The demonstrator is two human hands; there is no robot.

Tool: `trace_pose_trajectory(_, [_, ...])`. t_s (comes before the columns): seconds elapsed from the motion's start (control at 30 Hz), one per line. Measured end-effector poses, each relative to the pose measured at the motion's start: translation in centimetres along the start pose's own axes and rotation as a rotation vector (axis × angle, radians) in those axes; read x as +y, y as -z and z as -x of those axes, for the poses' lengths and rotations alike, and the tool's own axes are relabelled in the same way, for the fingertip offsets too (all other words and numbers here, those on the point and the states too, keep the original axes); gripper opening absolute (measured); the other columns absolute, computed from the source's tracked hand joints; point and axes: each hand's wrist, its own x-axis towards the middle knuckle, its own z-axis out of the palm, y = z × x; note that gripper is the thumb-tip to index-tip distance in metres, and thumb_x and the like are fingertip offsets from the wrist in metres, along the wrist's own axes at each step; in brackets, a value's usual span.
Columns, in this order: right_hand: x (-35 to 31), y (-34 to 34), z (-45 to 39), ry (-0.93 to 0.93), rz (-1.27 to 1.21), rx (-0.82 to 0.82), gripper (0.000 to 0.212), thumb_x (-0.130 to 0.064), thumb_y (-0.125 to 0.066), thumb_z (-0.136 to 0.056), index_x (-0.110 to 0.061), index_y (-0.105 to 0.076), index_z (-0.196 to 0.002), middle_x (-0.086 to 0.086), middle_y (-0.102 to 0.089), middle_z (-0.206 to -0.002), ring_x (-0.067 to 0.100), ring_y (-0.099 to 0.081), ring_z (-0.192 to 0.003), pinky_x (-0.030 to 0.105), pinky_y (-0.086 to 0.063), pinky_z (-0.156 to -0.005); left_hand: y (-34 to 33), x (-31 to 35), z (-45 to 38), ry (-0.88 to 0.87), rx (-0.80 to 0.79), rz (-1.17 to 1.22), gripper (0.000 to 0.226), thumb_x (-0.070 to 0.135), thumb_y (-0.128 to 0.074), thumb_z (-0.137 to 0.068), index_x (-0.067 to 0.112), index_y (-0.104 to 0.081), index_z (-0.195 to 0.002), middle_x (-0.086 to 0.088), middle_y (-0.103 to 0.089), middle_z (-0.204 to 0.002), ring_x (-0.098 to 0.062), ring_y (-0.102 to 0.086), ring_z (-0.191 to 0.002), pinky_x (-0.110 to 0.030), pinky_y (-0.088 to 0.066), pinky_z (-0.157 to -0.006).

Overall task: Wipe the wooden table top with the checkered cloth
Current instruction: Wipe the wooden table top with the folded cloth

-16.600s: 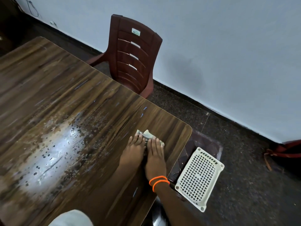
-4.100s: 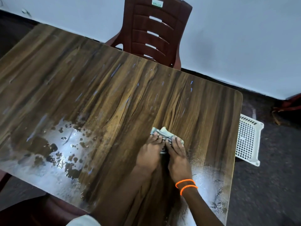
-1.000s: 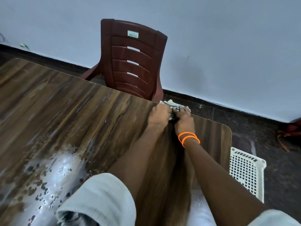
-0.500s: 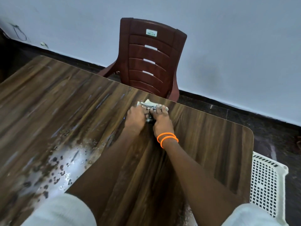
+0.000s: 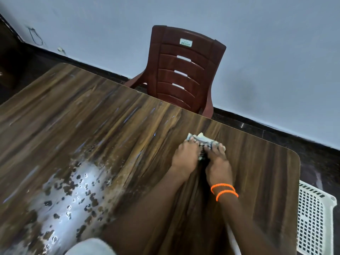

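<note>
Both hands side by side on table point(image 5: 114, 126): left hand point(image 5: 184, 157) and right hand point(image 5: 217, 163) press cloth point(image 5: 201, 139) flat, fingers extended, near far edge. Wet patch point(image 5: 73, 196) at left; chair point(image 5: 184, 70) behind.

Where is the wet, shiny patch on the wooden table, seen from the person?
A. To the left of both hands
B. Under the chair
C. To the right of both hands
A: the wet patch glistens left of the left hand and right hand pressing the checkered cloth.
</note>
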Motion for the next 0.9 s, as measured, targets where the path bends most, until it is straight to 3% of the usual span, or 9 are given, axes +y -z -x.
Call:
trace_pose_trajectory(0.13, [-2.7,-1.9,-3.8,-0.028,0.034,-0.036,0.057,0.007,-0.045,-0.082,-0.016,-0.057,-0.132,0.008,-0.041,-0.15,0.028,-0.024,-0.144,0.042,-0.037,-0.109,1.9,-1.6,-2.5,0.103,0.001,0.054,0.026,0.022,-0.045,-0.099,0.009,-0.065,-0.109,-0.017,-0.064,-0.107,-0.035,-0.062,-0.101,-0.04,-0.048,-0.084])
trace_pose_trajectory(0.27, [-6.3,-4.5,-1.6,0.103,0.059,-0.102,0.059,0.004,-0.037,-0.079,-0.012,-0.057,-0.132,0.011,-0.041,-0.149,0.034,-0.026,-0.143,0.043,-0.035,-0.111,3.3,-6.0,0.1,0.194,0.034,0.031,0.027,0.018,-0.045,-0.099,0.01,-0.063,-0.118,-0.016,-0.065,-0.11,-0.035,-0.061,-0.106,-0.04,-0.047,-0.09])
trace_pose_trajectory(0.37, [-8.3,-5.3,3.9,0.211,0.063,-0.121,0.067,-0.005,-0.028,-0.071,-0.01,-0.056,-0.132,0.012,-0.045,-0.146,0.035,-0.029,-0.141,0.045,-0.034,-0.112,2.6,-9.9,5.2,0.073,0.09,0.142,0.031,0.015,-0.049,-0.092,0.013,-0.067,-0.118,-0.018,-0.069,-0.108,-0.037,-0.065,-0.101,-0.045,-0.053,-0.087])
trace_pose_trajectory(0.47, [-8.3,-4.6,9.5,0.254,0.053,-0.171,0.066,-0.006,-0.032,-0.074,-0.016,-0.053,-0.135,0.005,-0.04,-0.15,0.028,-0.022,-0.145,0.042,-0.027,-0.115,0.2,-12.2,11.1,-0.1,0.163,0.136,0.041,0.02,-0.039,-0.082,0.025,-0.07,-0.108,-0.007,-0.072,-0.111,-0.029,-0.067,-0.107,-0.045,-0.058,-0.082])
trace_pose_trajectory(0.57, [-6.6,-3.5,12.5,0.225,0.045,-0.149,0.061,-0.006,-0.034,-0.077,-0.018,-0.055,-0.133,0.002,-0.042,-0.149,0.024,-0.025,-0.144,0.041,-0.031,-0.111,-1.3,-10.6,14.0,-0.13,0.147,0.117,0.045,0.021,-0.037,-0.083,0.025,-0.072,-0.112,0.002,-0.068,-0.122,-0.018,-0.056,-0.125,-0.036,-0.051,-0.098])
trace_pose_trajectory(0.67, [-4.6,-2.8,11.5,0.16,0.041,-0.077,0.061,-0.004,-0.036,-0.078,-0.016,-0.054,-0.135,0.004,-0.041,-0.15,0.023,-0.023,-0.145,0.045,-0.034,-0.111,-1.6,-8.1,11.3,-0.216,0.113,0.09,0.043,0.026,-0.038,-0.087,0.024,-0.07,-0.116,0.003,-0.067,-0.124,-0.018,-0.054,-0.127,-0.035,-0.047,-0.103])
trace_pose_trajectory(0.77, [-3.2,-2.7,7.4,0.073,0.073,-0.003,0.062,0.006,-0.044,-0.075,-0.013,-0.055,-0.134,0.009,-0.044,-0.147,0.025,-0.026,-0.144,0.046,-0.04,-0.107,-1.2,-5.9,5.3,-0.156,-0.044,0.035,0.059,0.036,-0.015,-0.087,0.025,-0.063,-0.12,0.003,-0.059,-0.131,-0.021,-0.053,-0.124,-0.038,-0.05,-0.096])
trace_pose_trajectory(0.9, [-2.7,-2.7,-0.5,-0.009,0.108,0.03,0.059,0.01,-0.048,-0.077,-0.013,-0.057,-0.131,0.009,-0.046,-0.145,0.029,-0.029,-0.142,0.044,-0.042,-0.105,0.3,-3.6,-1.8,-0.006,-0.031,0.077,0.034,0.034,-0.037,-0.101,0.016,-0.061,-0.118,-0.011,-0.062,-0.119,-0.031,-0.061,-0.105,-0.041,-0.05,-0.088])
